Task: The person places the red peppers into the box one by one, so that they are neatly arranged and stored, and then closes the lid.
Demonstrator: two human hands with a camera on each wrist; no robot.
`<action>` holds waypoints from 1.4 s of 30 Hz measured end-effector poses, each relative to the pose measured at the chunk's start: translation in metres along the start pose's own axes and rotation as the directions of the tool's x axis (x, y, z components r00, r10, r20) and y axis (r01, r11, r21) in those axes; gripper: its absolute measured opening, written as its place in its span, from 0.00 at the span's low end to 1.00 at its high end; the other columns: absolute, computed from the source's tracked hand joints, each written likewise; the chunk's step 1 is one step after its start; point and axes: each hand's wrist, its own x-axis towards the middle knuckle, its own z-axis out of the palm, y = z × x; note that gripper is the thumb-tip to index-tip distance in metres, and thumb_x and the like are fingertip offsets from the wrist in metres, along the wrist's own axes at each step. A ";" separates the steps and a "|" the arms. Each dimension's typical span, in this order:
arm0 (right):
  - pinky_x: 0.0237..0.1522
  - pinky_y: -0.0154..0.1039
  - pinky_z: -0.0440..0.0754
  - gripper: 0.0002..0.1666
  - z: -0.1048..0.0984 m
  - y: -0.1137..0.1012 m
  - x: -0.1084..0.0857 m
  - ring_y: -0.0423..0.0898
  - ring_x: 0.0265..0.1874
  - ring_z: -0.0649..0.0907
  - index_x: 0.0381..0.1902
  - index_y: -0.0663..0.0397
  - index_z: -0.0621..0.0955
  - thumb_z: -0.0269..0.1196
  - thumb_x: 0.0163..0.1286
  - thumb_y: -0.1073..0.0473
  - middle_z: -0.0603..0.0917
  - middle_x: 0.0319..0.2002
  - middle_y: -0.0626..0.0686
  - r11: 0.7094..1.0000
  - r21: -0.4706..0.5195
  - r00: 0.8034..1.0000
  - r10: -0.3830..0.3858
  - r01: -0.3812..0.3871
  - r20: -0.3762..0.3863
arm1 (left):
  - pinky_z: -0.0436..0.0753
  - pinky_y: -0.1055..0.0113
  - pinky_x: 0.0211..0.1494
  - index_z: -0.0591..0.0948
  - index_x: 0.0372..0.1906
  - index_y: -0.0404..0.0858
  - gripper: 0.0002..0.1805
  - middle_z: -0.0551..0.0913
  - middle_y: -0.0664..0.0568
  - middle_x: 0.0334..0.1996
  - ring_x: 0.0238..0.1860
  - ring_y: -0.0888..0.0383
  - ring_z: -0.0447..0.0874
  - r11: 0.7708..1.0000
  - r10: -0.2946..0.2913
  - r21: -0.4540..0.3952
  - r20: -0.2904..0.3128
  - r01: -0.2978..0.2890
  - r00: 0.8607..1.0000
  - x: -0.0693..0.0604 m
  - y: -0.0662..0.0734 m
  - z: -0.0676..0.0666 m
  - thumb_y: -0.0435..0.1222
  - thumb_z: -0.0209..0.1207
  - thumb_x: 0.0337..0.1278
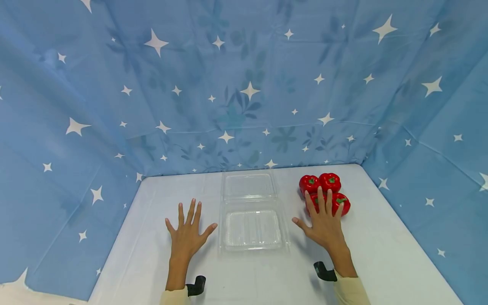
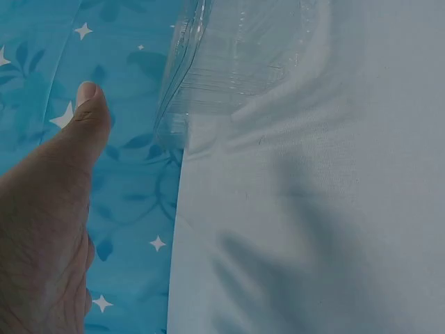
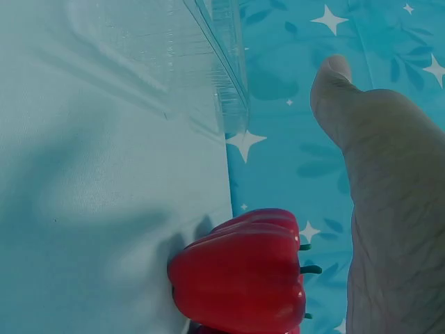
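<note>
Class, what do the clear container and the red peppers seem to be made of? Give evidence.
Clear container: probably thin, glossy plastic; the white surface shows through and its ridges catch highlights.
Red peppers: smooth, shiny finish; real vegetable or moulded plastic, as the gloss and green stems fit both.

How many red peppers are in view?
4, grouped at right: far-left pepper, far-right pepper, near-left pepper, near-right pepper. The right hand partly hides the near two.
</note>
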 end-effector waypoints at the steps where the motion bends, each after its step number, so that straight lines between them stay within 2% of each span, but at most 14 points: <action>1: 0.63 0.83 0.44 0.63 0.000 0.000 0.000 0.68 0.76 0.41 0.78 0.44 0.52 0.68 0.52 0.32 0.46 0.78 0.64 1.000 -0.001 1.000 0.003 -0.003 0.003 | 0.36 0.21 0.68 0.53 0.78 0.46 0.52 0.49 0.50 0.79 0.79 0.38 0.35 1.000 0.002 -0.001 -0.003 -0.002 1.000 0.000 0.000 0.000 0.68 0.54 0.54; 7: 0.63 0.83 0.45 0.62 0.001 0.000 -0.003 0.68 0.76 0.41 0.78 0.46 0.53 0.68 0.52 0.33 0.47 0.77 0.65 1.000 0.003 1.000 0.016 -0.016 0.009 | 0.35 0.22 0.68 0.52 0.78 0.47 0.53 0.48 0.51 0.79 0.79 0.37 0.36 1.000 0.017 -0.004 -0.002 -0.017 1.000 0.000 0.001 0.003 0.69 0.52 0.54; 14: 0.63 0.83 0.47 0.61 -0.001 0.001 -0.002 0.68 0.76 0.42 0.78 0.47 0.54 0.69 0.53 0.36 0.46 0.78 0.65 0.996 0.048 0.996 0.077 -0.075 -0.042 | 0.40 0.21 0.68 0.52 0.78 0.47 0.53 0.49 0.51 0.79 0.78 0.36 0.39 0.999 0.033 -0.017 -0.011 -0.033 0.999 -0.002 0.004 0.006 0.69 0.54 0.53; 19: 0.64 0.81 0.46 0.61 -0.006 0.004 -0.002 0.68 0.76 0.43 0.78 0.47 0.52 0.70 0.54 0.39 0.46 0.78 0.65 0.988 0.107 0.991 0.116 -0.107 -0.074 | 0.46 0.24 0.70 0.50 0.78 0.46 0.54 0.46 0.53 0.80 0.78 0.38 0.44 0.997 0.049 -0.056 0.025 -0.047 0.998 -0.006 0.006 0.008 0.69 0.53 0.54; 23: 0.65 0.79 0.52 0.57 -0.010 0.008 -0.002 0.68 0.76 0.47 0.77 0.49 0.55 0.69 0.56 0.43 0.51 0.76 0.66 0.972 0.177 0.973 0.180 -0.154 -0.144 | 0.56 0.28 0.69 0.48 0.79 0.45 0.55 0.45 0.53 0.80 0.76 0.39 0.53 0.992 0.075 -0.107 0.077 -0.067 0.994 -0.010 0.010 0.008 0.68 0.54 0.55; 25: 0.63 0.77 0.59 0.52 -0.011 0.010 -0.001 0.68 0.76 0.50 0.76 0.53 0.58 0.67 0.60 0.45 0.54 0.75 0.67 0.952 0.234 0.953 0.242 -0.197 -0.184 | 0.64 0.31 0.68 0.47 0.79 0.44 0.55 0.46 0.52 0.79 0.74 0.39 0.59 0.986 0.100 -0.146 0.092 -0.086 0.991 -0.012 0.013 0.009 0.67 0.55 0.55; 27: 0.60 0.76 0.64 0.47 -0.013 0.014 0.000 0.67 0.76 0.51 0.75 0.55 0.60 0.65 0.64 0.47 0.55 0.75 0.66 0.915 0.306 0.921 0.332 -0.261 -0.206 | 0.72 0.35 0.63 0.47 0.79 0.44 0.55 0.48 0.51 0.79 0.70 0.39 0.67 0.978 0.131 -0.179 0.105 -0.111 0.986 -0.013 0.016 0.010 0.67 0.55 0.55; 30: 0.56 0.73 0.69 0.42 -0.016 0.020 0.002 0.64 0.75 0.54 0.74 0.59 0.60 0.61 0.69 0.50 0.55 0.75 0.66 0.843 0.406 0.863 0.460 -0.352 -0.207 | 0.80 0.41 0.56 0.46 0.79 0.44 0.56 0.49 0.50 0.79 0.65 0.39 0.74 0.964 0.170 -0.227 0.121 -0.140 0.978 -0.015 0.022 0.014 0.67 0.56 0.54; 32: 0.57 0.72 0.70 0.40 -0.016 0.026 0.004 0.62 0.75 0.56 0.74 0.59 0.60 0.60 0.70 0.52 0.55 0.74 0.65 0.787 0.469 0.827 0.530 -0.400 -0.185 | 0.81 0.42 0.54 0.45 0.79 0.44 0.57 0.48 0.52 0.79 0.64 0.39 0.75 0.956 0.182 -0.258 0.137 -0.142 0.974 -0.016 0.027 0.018 0.67 0.56 0.54; 33: 0.58 0.71 0.70 0.40 -0.016 0.029 0.005 0.62 0.75 0.56 0.74 0.60 0.59 0.60 0.70 0.53 0.55 0.74 0.65 0.764 0.495 0.816 0.553 -0.414 -0.171 | 0.81 0.41 0.54 0.46 0.79 0.44 0.57 0.47 0.53 0.79 0.65 0.40 0.74 0.952 0.181 -0.274 0.142 -0.137 0.973 -0.017 0.030 0.020 0.67 0.57 0.54; 35: 0.60 0.70 0.69 0.41 -0.015 0.036 0.006 0.62 0.74 0.58 0.74 0.61 0.58 0.60 0.70 0.55 0.55 0.73 0.66 0.720 0.538 0.798 0.587 -0.438 -0.136 | 0.81 0.41 0.53 0.46 0.79 0.42 0.57 0.46 0.53 0.79 0.67 0.40 0.72 0.948 0.188 -0.288 0.146 -0.140 0.971 -0.018 0.034 0.026 0.67 0.57 0.53; 37: 0.62 0.69 0.68 0.42 -0.013 0.042 0.007 0.63 0.73 0.58 0.75 0.62 0.56 0.61 0.70 0.56 0.55 0.73 0.68 0.689 0.559 0.788 0.608 -0.462 -0.098 | 0.81 0.42 0.53 0.47 0.79 0.42 0.58 0.44 0.54 0.80 0.68 0.42 0.71 0.947 0.182 -0.294 0.148 -0.133 0.972 -0.020 0.037 0.031 0.67 0.56 0.53; 39: 0.63 0.69 0.68 0.43 -0.012 0.048 0.007 0.64 0.73 0.59 0.75 0.62 0.55 0.61 0.69 0.56 0.56 0.72 0.69 0.671 0.560 0.780 0.622 -0.486 -0.068 | 0.82 0.44 0.53 0.47 0.78 0.40 0.58 0.44 0.53 0.80 0.68 0.42 0.70 0.945 0.180 -0.298 0.141 -0.132 0.973 -0.021 0.039 0.036 0.68 0.56 0.53; 42: 0.62 0.69 0.68 0.44 -0.010 0.054 0.006 0.65 0.72 0.59 0.75 0.63 0.53 0.61 0.69 0.55 0.56 0.72 0.70 0.659 0.545 0.774 0.633 -0.518 -0.029 | 0.82 0.46 0.55 0.46 0.78 0.40 0.59 0.42 0.53 0.80 0.70 0.42 0.69 0.941 0.166 -0.318 0.139 -0.115 0.976 -0.024 0.041 0.042 0.70 0.55 0.52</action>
